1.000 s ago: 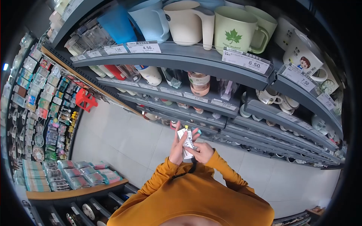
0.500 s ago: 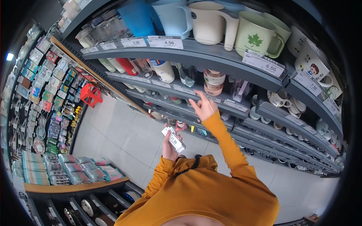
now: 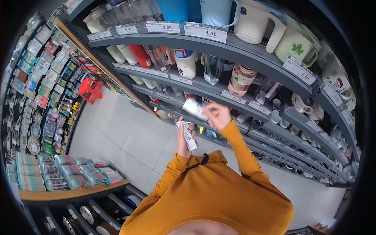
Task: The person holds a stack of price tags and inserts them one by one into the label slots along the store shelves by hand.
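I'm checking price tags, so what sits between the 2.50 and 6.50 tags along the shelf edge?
The head view shows the 4.50 tag between the 2.50 tag and the 6.50 tag.

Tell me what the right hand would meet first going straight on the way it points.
Probably the front edge of a lower shelf, beyond the blurred white label the right hand holds; depth is unclear in this one view.

Beyond stacked packets point(image 3: 70, 176) on a wood-edged shelf point(image 3: 72, 193) stands a red stool point(image 3: 90, 89).
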Demonstrator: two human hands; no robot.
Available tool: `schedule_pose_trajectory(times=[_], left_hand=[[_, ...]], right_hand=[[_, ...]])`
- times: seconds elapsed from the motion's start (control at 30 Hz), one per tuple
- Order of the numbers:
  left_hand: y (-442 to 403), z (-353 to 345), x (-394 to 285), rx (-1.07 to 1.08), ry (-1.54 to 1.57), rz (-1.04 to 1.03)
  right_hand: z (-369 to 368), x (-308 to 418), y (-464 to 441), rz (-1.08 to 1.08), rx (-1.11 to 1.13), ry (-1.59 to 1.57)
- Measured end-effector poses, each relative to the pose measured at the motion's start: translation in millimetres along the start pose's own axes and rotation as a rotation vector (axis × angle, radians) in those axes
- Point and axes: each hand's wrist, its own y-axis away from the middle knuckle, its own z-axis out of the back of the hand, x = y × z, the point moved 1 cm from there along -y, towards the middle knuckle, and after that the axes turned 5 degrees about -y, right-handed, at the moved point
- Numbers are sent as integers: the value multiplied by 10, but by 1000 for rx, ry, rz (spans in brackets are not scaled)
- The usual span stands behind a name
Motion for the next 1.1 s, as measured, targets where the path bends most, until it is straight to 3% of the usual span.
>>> schedule_pose_trajectory(times=[0.1, 0.13, 0.2, 0.4, 0.6, 0.67, 0.8, 0.93, 1.1], left_hand=[[-207, 178, 20, 8, -196, 70], [-155, 26, -83, 39, -279, -44], [-323, 169, -87, 141, -238, 49], [-586, 524, -511, 177, -187, 289], [-681, 983, -1117, 316, -99, 381], [-677, 1134, -1242, 315, -35, 441], [-715, 1453, -1390, 375, -1, 540], [-727, 1587, -1542, 384, -16, 561], [-841, 1590, -1671, 422, -10, 572]], right_hand=[[-182, -244, 214, -289, 15, -53], [-232, -310, 251, -282, 49, 2], [-371, -429, 282, -296, 129, -21], [-565, -242, -117, 8, -297, 155], [-889, 132, -835, 185, -610, 518], [-865, 89, -1049, 162, -590, 667], [-1022, 234, -1139, 243, -758, 728], [-1009, 207, -1209, 170, -701, 817], [-1252, 272, -987, 330, -695, 396]])
